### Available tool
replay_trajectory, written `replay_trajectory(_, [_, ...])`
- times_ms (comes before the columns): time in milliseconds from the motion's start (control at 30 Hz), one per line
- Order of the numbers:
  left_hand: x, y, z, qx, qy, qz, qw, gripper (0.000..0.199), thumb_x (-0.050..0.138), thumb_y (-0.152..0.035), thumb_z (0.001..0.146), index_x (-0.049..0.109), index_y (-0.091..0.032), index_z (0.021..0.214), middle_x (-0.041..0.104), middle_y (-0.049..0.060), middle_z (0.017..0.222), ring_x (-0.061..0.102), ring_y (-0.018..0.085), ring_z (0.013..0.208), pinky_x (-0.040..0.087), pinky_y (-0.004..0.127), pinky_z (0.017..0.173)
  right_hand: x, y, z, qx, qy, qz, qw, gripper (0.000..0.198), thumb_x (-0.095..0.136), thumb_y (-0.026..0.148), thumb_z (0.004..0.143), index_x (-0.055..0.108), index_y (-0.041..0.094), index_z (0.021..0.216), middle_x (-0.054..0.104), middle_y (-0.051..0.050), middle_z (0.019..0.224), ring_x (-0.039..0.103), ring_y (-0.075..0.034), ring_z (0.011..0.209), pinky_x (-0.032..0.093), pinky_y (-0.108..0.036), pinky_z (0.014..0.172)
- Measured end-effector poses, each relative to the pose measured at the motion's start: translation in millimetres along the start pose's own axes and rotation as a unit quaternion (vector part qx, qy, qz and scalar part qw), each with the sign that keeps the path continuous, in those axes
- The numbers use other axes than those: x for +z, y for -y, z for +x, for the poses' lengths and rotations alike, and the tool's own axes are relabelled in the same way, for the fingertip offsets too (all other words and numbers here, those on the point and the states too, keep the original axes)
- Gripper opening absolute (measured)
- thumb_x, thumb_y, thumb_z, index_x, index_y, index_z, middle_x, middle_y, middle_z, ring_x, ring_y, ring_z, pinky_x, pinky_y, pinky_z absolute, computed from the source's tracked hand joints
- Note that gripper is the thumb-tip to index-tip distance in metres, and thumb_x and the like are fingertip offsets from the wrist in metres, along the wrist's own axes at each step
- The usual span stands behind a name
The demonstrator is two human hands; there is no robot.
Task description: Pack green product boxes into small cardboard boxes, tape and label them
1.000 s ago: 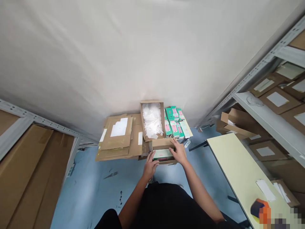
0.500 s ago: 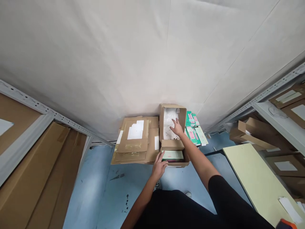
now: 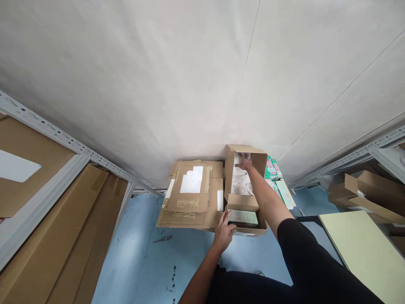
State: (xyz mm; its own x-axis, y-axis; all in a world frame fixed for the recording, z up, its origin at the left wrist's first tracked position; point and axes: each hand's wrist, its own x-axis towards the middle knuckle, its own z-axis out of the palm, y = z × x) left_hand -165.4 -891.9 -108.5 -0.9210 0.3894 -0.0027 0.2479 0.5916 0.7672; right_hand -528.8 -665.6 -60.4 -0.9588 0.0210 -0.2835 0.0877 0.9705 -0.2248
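My left hand [image 3: 224, 233] holds the near left corner of a small open cardboard box [image 3: 247, 230], fingers over its rim. Inside lies a pale green carton [image 3: 243, 217]. Behind stands a taller open cardboard box [image 3: 260, 160], its opening facing me, with crumpled white wrapping [image 3: 242, 184] in it. My right hand [image 3: 244, 162] reaches deep into this taller box and touches the wrapping near the top. Its fingertips are partly hidden in the white material, so its grip is unclear.
Flattened cardboard [image 3: 190, 207] with white labels lies left of the boxes. Green and pink cartons [image 3: 274, 167] sit at their right. Metal shelving [image 3: 57, 135] with large cartons [image 3: 72, 211] stands left. A pale yellow board [image 3: 360, 240] and an open carton [image 3: 376, 190] are at right.
My right hand has pushed further up and deeper into the taller box, into the white wrapping, which looks more rumpled. My left hand stays at the small box's corner. The view has shifted left.
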Motion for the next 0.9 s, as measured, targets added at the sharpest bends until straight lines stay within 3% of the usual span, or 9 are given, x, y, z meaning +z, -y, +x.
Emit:
replay_trajectory(100, [1.1, -0.4, 0.5, -0.004, -0.007, -0.005, 1.000, 0.024, 0.064, -0.007, 0.088, 0.081, -0.024, 0.093, 0.035, 0.000, 0.169, 0.027, 0.033, 0.157, 0.040, 0.059, 0.123, 21.6, -0.2, -18.3, 0.012, 0.070, -0.015, 0.997, 0.090, 0.067, 0.059, 0.089, 0.030, 0.023, 0.163, 0.031, -0.022, 0.167, 0.054, -0.034, 0.139, 0.050, -0.042, 0.105])
replay_trajectory(267, [0.1, 0.1, 0.7, 0.003, -0.019, -0.009, 1.000, 0.022, 0.063, -0.011, 0.090, 0.080, -0.024, 0.092, 0.037, 0.001, 0.168, 0.030, 0.032, 0.155, 0.041, 0.059, 0.121, 47.5, -4.6, -65.6, -0.037, 0.119, -0.041, 0.991, 0.071, 0.069, 0.048, 0.091, 0.052, 0.016, 0.151, 0.059, -0.021, 0.147, 0.065, -0.031, 0.125, 0.052, -0.038, 0.102])
replay_trajectory(467, [3.6, 9.1, 0.5, -0.001, -0.041, -0.009, 0.999, 0.023, 0.063, -0.009, 0.089, 0.080, -0.023, 0.095, 0.040, 0.002, 0.166, 0.031, 0.033, 0.154, 0.042, 0.058, 0.120, 45.9, -18.6, -113.5, -0.075, 0.118, -0.053, 0.989, 0.057, 0.079, 0.048, 0.082, 0.070, 0.019, 0.131, 0.066, -0.018, 0.138, 0.062, -0.034, 0.129, 0.048, -0.039, 0.107])
replay_trajectory(567, [3.6, 10.1, 1.8, -0.002, -0.039, -0.004, 0.999, 0.023, 0.064, -0.009, 0.088, 0.080, -0.023, 0.096, 0.039, 0.002, 0.167, 0.032, 0.034, 0.153, 0.042, 0.059, 0.119, 38.3, -30.3, -131.4, -0.089, 0.122, -0.054, 0.987, 0.062, 0.084, 0.047, 0.075, 0.071, 0.023, 0.130, 0.065, -0.015, 0.141, 0.056, -0.035, 0.136, 0.045, -0.040, 0.112])
replay_trajectory(733, [3.6, 2.7, -0.7, 0.013, -0.028, 0.005, 1.000, 0.023, 0.063, -0.008, 0.090, 0.080, -0.023, 0.094, 0.036, 0.002, 0.168, 0.031, 0.034, 0.155, 0.043, 0.058, 0.120, 7.3, -39.9, -124.5, -0.101, 0.029, -0.023, 0.994, 0.078, 0.085, 0.056, 0.073, 0.064, 0.025, 0.141, 0.053, -0.014, 0.155, 0.046, -0.036, 0.145, 0.041, -0.041, 0.117])
replay_trajectory(833, [4.5, -3.2, -7.8, 0.011, -0.028, 0.008, 1.000, 0.023, 0.063, -0.009, 0.091, 0.080, -0.024, 0.093, 0.035, 0.001, 0.169, 0.029, 0.033, 0.156, 0.043, 0.058, 0.120, -19.9, -37.3, -91.7, -0.097, -0.069, -0.010, 0.993, 0.074, 0.075, 0.057, 0.084, 0.059, 0.021, 0.146, 0.053, -0.016, 0.155, 0.050, -0.036, 0.141, 0.044, -0.040, 0.114])
replay_trajectory(900, [5.3, -6.4, -14.3, 0.005, -0.032, 0.009, 0.999, 0.022, 0.063, -0.010, 0.091, 0.080, -0.024, 0.093, 0.036, 0.001, 0.168, 0.029, 0.033, 0.156, 0.043, 0.058, 0.120, -35.0, -34.6, -62.9, -0.050, -0.116, -0.009, 0.992, 0.073, 0.071, 0.055, 0.088, 0.057, 0.015, 0.147, 0.057, -0.020, 0.149, 0.052, -0.038, 0.138, 0.043, -0.042, 0.113])
